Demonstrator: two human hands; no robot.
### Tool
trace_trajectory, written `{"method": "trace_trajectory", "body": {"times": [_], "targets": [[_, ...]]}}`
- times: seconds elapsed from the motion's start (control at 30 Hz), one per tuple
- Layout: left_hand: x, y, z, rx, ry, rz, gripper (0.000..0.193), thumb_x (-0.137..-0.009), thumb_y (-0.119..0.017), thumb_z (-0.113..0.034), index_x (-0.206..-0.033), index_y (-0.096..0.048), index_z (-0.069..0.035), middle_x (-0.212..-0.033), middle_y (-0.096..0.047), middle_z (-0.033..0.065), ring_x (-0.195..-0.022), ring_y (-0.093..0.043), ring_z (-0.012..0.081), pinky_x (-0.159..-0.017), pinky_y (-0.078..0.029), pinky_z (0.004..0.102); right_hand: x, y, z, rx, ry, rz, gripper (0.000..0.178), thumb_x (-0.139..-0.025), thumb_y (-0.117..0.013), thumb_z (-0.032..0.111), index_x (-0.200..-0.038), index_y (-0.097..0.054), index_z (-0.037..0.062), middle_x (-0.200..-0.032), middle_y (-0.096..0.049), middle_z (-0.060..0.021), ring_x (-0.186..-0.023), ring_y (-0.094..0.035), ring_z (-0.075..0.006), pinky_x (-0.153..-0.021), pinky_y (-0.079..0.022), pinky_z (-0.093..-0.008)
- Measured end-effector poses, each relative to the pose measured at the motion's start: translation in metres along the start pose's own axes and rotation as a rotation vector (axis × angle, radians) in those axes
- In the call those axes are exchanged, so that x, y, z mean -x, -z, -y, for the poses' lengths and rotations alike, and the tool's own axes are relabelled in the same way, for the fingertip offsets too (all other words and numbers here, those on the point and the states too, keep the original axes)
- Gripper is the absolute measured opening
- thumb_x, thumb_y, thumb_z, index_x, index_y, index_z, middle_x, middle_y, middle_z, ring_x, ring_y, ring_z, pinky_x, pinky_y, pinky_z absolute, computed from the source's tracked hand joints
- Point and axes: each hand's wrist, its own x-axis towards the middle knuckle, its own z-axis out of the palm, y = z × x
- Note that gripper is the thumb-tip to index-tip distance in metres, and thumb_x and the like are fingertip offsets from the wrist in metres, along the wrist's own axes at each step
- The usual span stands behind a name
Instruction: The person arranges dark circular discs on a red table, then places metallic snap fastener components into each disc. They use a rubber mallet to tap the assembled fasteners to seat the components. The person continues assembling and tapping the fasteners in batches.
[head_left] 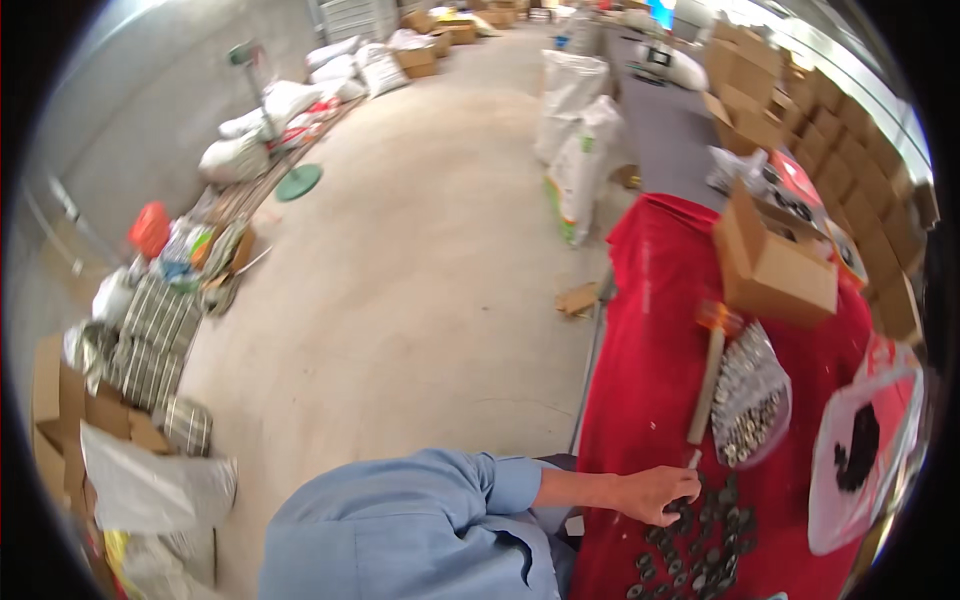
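Note:
My left hand [655, 495] reaches from a blue sleeve over the red cloth [640, 400] on the table. Its fingers are bent and drawn together at the edge of a spread of small dark round pieces [715, 525]. Whatever sits between the fingertips blends into the dark pieces and cannot be made out. Just beyond the fingers lies a hammer [708, 385] with a pale handle and an orange head. Beside it, a clear plastic bag [745, 405] holds many small shiny metal pieces. My right hand is not in view.
An open cardboard box [775, 260] and a white-and-red plastic bag [865, 460] with dark contents stand on the table. Stacked cartons [850, 170] line the right side. White sacks [580, 150] stand beside the table. Bundles and sacks [235, 158] run along the left wall.

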Motion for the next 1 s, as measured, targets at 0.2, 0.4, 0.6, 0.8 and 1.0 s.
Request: {"method": "trace_trajectory", "body": {"times": [0.2,0.4,0.6,0.8,1.0], "targets": [[0.025,0.036,0.052,-0.437,-0.058,-0.193,0.028,-0.079,-0.078,-0.010,-0.098,-0.058,-0.005,-0.108,-0.056,0.0130,-0.100,-0.059,0.0348,-0.088,-0.048,0.0469,-0.050,-0.039,0.085,-0.194,0.218,0.006,0.026,-0.091,-0.068,0.008,-0.116,-0.070,0.0002,-0.110,-0.067,-0.0229,-0.109,-0.062,-0.0405,-0.100,-0.049,-0.0537],[0.019,0.026,0.072,-0.520,-0.117,-0.162,0.018,-0.080,-0.070,-0.022,-0.089,-0.064,-0.008,-0.107,-0.058,0.0115,-0.106,-0.055,0.0296,-0.091,-0.046,0.0438,-0.074,-0.061,0.144,-0.267,0.299,0.026,0.028,-0.093,-0.066,0.009,-0.119,-0.069,-0.0006,-0.114,-0.066,-0.0233,-0.112,-0.061,-0.0406,-0.102,-0.048,-0.0533],[0.013,0.007,0.071,-0.481,-0.138,-0.041,0.013,-0.081,-0.070,-0.021,-0.084,-0.068,-0.008,-0.110,-0.060,0.0123,-0.111,-0.054,0.0301,-0.095,-0.046,0.0442,-0.072,-0.071,0.169,-0.280,0.309,0.052,0.030,-0.095,-0.064,0.010,-0.122,-0.067,-0.0015,-0.118,-0.065,-0.0237,-0.115,-0.060,-0.0406,-0.104,-0.047,-0.0530],[0.025,0.036,0.058,-0.360,-0.161,-0.190,0.024,-0.087,-0.070,-0.017,-0.107,-0.067,-0.003,-0.120,-0.063,0.0154,-0.115,-0.059,0.0330,-0.099,-0.047,0.0479,-0.067,-0.079,0.183,-0.275,0.291,0.059,0.031,-0.097,-0.062,0.011,-0.124,-0.065,-0.0024,-0.122,-0.063,-0.0241,-0.118,-0.059,-0.0406,-0.106,-0.046,-0.0526],[0.133,0.117,0.083,-0.317,0.042,-0.331,0.014,-0.095,-0.067,-0.013,-0.105,-0.066,-0.004,-0.114,-0.067,0.0175,-0.103,-0.066,0.0396,-0.089,-0.054,0.0513,-0.061,-0.082,0.184,-0.276,0.258,0.057,0.033,-0.098,-0.061,0.013,-0.127,-0.064,-0.0032,-0.126,-0.062,-0.0245,-0.121,-0.059,-0.0406,-0.108,-0.045,-0.0523]]}}
